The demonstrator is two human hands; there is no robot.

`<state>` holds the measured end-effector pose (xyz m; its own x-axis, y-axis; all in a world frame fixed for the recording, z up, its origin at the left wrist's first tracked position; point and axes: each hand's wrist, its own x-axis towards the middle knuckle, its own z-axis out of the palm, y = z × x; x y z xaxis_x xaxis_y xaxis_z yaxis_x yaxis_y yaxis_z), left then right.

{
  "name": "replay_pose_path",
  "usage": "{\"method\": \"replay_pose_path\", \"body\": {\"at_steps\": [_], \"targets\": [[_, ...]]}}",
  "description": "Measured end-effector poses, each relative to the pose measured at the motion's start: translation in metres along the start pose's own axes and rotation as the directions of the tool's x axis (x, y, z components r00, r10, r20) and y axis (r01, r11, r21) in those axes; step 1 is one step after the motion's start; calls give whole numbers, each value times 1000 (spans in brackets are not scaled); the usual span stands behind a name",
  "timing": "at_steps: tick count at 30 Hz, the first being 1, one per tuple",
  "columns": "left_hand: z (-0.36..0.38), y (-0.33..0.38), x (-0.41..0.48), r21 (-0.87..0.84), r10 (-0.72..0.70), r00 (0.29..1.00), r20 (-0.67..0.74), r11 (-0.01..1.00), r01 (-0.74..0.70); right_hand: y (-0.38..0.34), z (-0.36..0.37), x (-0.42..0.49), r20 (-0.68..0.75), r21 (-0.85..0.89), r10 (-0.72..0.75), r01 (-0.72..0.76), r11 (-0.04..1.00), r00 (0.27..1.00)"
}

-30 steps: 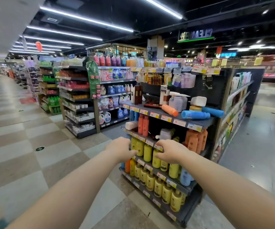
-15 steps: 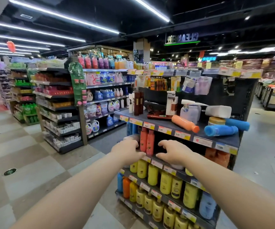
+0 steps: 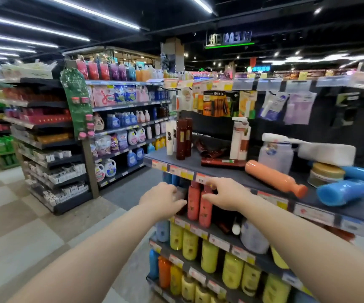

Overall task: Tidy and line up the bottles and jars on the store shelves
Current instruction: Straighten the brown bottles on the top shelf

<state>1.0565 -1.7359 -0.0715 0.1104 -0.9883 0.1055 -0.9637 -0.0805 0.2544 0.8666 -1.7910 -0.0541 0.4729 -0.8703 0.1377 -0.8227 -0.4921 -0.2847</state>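
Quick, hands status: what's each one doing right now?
Left hand: cannot tell; its fingers are hidden behind the hand itself.
Right hand: open, fingers spread, thumb against a red bottle, gripping nothing.

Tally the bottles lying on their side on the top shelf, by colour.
Orange bottle: 1
Blue bottles: 2
Dark red bottle: 1 near the front; anything fallen behind it is too blurred to count
Total: 4 clearly seen
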Motion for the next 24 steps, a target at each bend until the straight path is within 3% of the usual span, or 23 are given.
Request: {"method": "replay_pose_path", "body": {"at_steps": [9, 13, 19, 24], "targets": [[-7, -32, 162, -6, 14, 998, -54, 1000, -15, 45, 11, 163, 21, 49, 19, -20, 999, 1000], [15, -23, 214, -46, 66, 998, -16, 997, -67, 73, 17, 203, 57, 38, 76, -79, 996, 995], [38, 1, 290, -102, 221, 974, 52, 971, -215, 121, 16, 236, 34, 30, 201, -202, 979, 979], [64, 31, 341, -98, 428, 899, 93, 902, -420, 155, 24, 242, -10, -6, 375, -375, 927, 927]]}}
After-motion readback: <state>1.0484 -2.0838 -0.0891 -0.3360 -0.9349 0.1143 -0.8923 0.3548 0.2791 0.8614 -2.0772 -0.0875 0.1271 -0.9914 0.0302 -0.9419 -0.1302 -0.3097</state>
